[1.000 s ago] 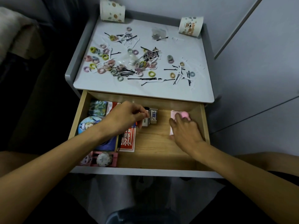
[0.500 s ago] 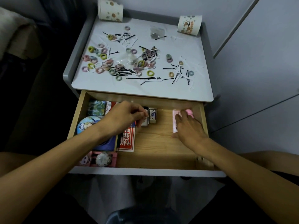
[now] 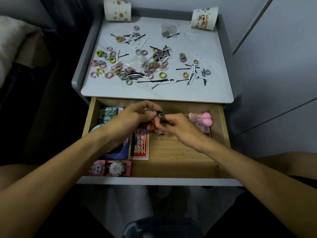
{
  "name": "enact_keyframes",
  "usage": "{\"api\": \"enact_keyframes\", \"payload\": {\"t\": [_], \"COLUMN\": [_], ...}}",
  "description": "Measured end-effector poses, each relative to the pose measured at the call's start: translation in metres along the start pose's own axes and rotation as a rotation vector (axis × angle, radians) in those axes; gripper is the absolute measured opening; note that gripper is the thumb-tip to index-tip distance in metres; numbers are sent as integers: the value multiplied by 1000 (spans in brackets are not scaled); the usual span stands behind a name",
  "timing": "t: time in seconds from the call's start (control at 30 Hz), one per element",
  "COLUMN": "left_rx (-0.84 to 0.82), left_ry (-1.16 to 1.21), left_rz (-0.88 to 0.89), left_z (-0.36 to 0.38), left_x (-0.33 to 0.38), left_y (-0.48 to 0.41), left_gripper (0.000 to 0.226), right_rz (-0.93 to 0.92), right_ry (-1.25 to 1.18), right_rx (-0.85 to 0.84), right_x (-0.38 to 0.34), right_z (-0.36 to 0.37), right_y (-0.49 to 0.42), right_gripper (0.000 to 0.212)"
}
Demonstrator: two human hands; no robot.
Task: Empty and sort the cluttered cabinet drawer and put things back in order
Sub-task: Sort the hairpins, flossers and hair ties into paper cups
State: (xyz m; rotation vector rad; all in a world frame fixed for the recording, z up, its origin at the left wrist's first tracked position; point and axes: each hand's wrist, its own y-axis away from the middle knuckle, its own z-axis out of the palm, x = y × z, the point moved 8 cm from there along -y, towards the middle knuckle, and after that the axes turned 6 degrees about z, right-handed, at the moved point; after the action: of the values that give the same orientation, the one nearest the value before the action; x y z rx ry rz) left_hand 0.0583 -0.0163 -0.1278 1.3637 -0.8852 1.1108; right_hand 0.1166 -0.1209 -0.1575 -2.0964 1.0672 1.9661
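Head view, the only one: both hands now meet over the middle of the open drawer (image 3: 221, 127), where a second ago they were apart, left hand (image 3: 135, 115) at the small boxes in the far centre and right hand (image 3: 178, 125) resting on the pink packet (image 3: 199, 125) at far right. Right hand has let go of the packet, which now lies uncovered against the right wall with a pink heart-shaped piece (image 3: 206, 121) on its far end. Left hand fingers are curled and pinched on a small dark metallic cluster (image 3: 159, 115), looks like a keyring or clip bundle but too blurred to say; right hand fingertips are closed in on the same item from the right, so both have hold of it. A small pale charm seems to hang below it, motion-blurred. Rest of the drawer unchanged: tin (image 3: 108, 114) far left, red card pack (image 3: 142, 146) centre-left, pink watch box (image 3: 109, 168) near left. Cabinet top (image 3: 154, 93) has hair ties (image 3: 120, 66) and bobby pins (image 3: 137, 76) scattered, two paper cups (image 3: 117, 9) at the far corners. My read: drawer side mostly arranged, this is a two-handed untangle or placement of one small item; top clutter not yet sorted into the cups
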Motion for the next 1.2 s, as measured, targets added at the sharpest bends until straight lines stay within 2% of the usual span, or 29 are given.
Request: {"api": "enact_keyframes", "payload": {"t": [0.1, 0.27, 0.33, 0.43, 0.57, 0.67, 0.8, 1.0, 1.1, 1.2], "left_rx": [38, 108, 128, 201, 309, 361, 418, 354, 297, 232], "left_ry": [117, 51, 15, 45, 103, 134, 178, 132, 152, 169], "left_rz": [-57, -181, -200, -199, -235, -258, -265, -234, -239, -268], "left_z": [-5, -10, -8, -7, -11, -11, -14, -10, -10, -19], "left_x": [-4, -30, -40, -49, -64, -78, -84, -76, -74, -69], "left_y": [-1, -5, -8, -12, -14, -13, -12, -17, -23, -31], "left_gripper": [22, 30, 32, 22, 16, 15, 16, 17, 19, 28], "right_rz": [123, 319, 346, 329, 372, 457, 518, 511, 451, 370], "right_ry": [-128, -532, -599, -482, -372, -373, -394, -621, -498, -331], "right_rx": [-9, 6, -31, -5, 179, 247, 199, 201, 201, 219], "right_x": [9, 11, 8, 11, 25, 40, 49, 52, 48, 42], "right_z": [-9, -15, -3, 9, 13, 20, 30, 29, 25, 18], "right_y": [3, 2, 2, 3, 9, 10, 10, 5, 5, 5], "right_gripper": [22, 21, 23, 31, 37, 27, 5, 11, 22, 20]}}
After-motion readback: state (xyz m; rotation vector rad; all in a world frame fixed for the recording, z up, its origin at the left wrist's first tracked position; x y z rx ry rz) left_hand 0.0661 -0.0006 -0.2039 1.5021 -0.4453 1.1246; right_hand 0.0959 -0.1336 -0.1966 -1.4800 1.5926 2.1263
